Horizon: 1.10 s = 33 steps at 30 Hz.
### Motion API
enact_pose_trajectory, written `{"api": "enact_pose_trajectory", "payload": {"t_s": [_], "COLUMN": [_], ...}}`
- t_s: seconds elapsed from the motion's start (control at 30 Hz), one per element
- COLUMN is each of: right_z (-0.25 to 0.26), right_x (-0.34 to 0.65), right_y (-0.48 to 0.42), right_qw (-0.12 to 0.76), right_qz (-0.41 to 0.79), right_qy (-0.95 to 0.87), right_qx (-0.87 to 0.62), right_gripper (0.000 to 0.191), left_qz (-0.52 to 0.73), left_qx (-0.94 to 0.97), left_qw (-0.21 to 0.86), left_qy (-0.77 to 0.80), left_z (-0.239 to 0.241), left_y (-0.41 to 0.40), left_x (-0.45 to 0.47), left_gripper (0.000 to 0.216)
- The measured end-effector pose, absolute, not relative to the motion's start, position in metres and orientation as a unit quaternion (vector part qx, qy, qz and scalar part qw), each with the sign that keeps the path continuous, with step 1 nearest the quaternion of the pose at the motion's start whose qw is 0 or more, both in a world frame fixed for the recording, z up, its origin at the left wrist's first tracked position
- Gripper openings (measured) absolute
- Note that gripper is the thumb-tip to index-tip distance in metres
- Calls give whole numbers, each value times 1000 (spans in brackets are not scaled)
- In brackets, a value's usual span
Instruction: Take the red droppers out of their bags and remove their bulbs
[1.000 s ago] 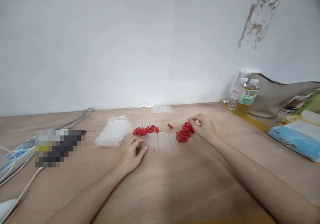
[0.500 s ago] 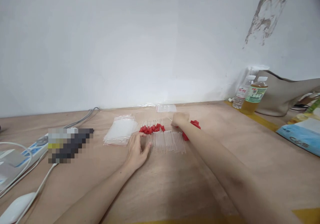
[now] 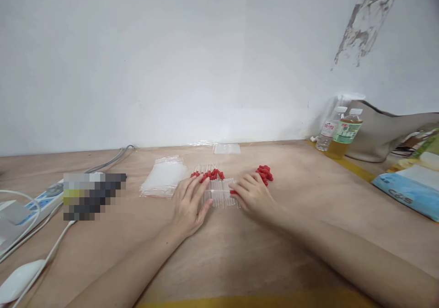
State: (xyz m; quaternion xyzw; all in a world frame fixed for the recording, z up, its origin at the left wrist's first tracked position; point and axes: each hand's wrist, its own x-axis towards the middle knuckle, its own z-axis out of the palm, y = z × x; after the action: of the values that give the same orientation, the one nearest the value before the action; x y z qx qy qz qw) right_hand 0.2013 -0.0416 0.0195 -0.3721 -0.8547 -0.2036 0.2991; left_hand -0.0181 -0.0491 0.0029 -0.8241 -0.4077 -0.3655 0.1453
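My right hand (image 3: 254, 193) is closed, its fingertips pinching a red rubber bulb (image 3: 233, 192). From the bulb a clear dropper tube (image 3: 218, 191) lies crosswise toward my left hand (image 3: 188, 205). My left fingers curl around that tube's left end, though the exact contact is partly hidden. Beneath the hands is a row of clear dropper tubes (image 3: 222, 201) laid side by side. Just behind them, several droppers with red bulbs (image 3: 214, 174) lie together. A pile of loose red bulbs (image 3: 265, 174) sits beyond my right hand.
Clear zip bags (image 3: 164, 176) are stacked left of my left hand, and another bag (image 3: 227, 148) lies near the wall. A power strip (image 3: 44, 202) and cables are at left. Two bottles (image 3: 345, 134), a grey bag (image 3: 373, 132) and a blue tissue pack (image 3: 404, 193) stand at right.
My right hand has come back toward me from behind the tube row and now holds a red bulb at the tube. My left hand has shifted slightly, its fingers now at the tube's end.
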Motion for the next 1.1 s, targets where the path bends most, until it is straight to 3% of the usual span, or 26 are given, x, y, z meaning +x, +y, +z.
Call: {"api": "enact_pose_trajectory", "payload": {"t_s": [0.23, 0.57, 1.1], "right_z": [-17, -15, -16], "right_x": [203, 205, 214], "right_y": [-65, -72, -74], "right_qw": [366, 367, 366], "right_qz": [-201, -227, -307], "right_qy": [-851, -848, -840], "right_qx": [-317, -309, -257], "right_gripper": [13, 12, 18], "left_qz": [-268, -219, -249], "left_qx": [-893, -911, -911], "left_qw": [166, 147, -24], "left_qy": [-320, -317, -328], "left_z": [-2, 2, 8], "left_y": [-61, -70, -72], "left_x": [-2, 1, 2], "left_gripper": [21, 26, 29]}}
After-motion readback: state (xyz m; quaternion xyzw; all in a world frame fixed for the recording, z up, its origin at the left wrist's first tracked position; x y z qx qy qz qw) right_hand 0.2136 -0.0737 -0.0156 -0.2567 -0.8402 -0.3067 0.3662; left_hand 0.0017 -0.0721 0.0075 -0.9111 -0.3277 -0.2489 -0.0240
